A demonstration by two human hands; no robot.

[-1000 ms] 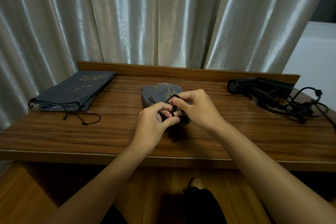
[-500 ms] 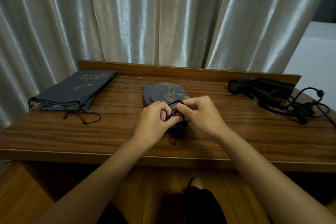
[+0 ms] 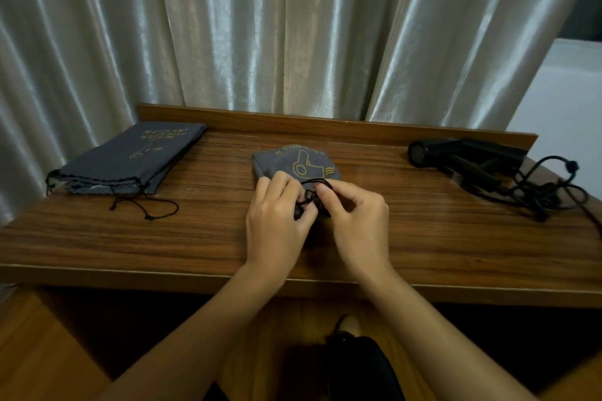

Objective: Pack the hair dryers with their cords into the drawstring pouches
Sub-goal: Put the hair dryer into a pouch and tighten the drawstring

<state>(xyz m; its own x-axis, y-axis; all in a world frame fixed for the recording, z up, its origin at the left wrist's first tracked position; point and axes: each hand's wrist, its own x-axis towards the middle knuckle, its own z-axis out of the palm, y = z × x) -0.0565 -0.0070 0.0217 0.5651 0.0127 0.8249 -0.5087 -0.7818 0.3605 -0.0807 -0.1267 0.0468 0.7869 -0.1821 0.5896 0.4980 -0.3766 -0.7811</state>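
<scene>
While the filled grey pouch [image 3: 299,163] rests mid-table, left hand [image 3: 277,221] and right hand [image 3: 355,221] pinch its black drawstring [image 3: 313,182].

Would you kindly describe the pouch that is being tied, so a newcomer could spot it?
On the wooden table before the curtain, look at the middle, just beyond both hands. The filled pouch bulges and shows a gold hair-dryer outline, unlike the flat pouches stacked at the left end.
</scene>
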